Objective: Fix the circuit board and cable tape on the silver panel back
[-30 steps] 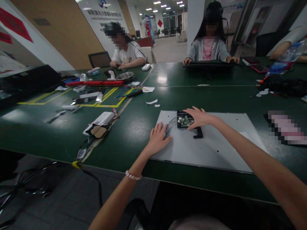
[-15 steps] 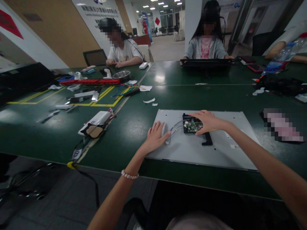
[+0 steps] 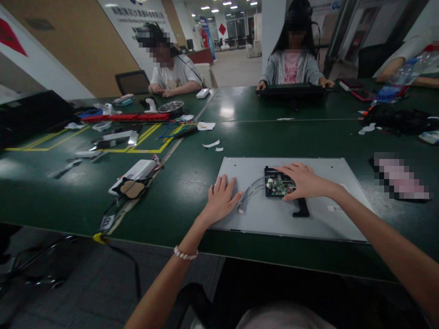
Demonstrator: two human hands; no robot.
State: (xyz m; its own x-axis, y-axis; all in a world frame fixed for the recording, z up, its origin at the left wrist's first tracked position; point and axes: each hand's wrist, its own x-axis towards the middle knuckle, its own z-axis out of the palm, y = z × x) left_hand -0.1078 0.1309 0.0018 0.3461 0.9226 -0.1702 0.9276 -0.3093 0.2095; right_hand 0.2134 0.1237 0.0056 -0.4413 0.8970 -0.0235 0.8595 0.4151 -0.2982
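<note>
A flat grey metal panel (image 3: 318, 219) lies on the green table (image 3: 192, 178) in front of me. A small green circuit board (image 3: 277, 185) in a black frame sits on the panel, with thin grey wires (image 3: 252, 188) running left from it. My right hand (image 3: 302, 181) rests on the board's right side, fingers curved over it. Flat on the panel's left edge lies my left hand (image 3: 220, 199), fingers spread, beside the wire ends. A black bracket (image 3: 302, 208) pokes out below my right wrist.
A white and black device (image 3: 132, 178) with a cable lies to the left. Tools, coloured wires and a metal bowl (image 3: 170, 108) sit further back left. Two people sit across the table, one at a black keyboard-like unit (image 3: 291, 90). Paper scraps (image 3: 211, 145) lie mid-table.
The view has shifted, so the panel now sits lower and more to the right. My left hand has flattened on the panel's edge; my right hand stays on the board.
</note>
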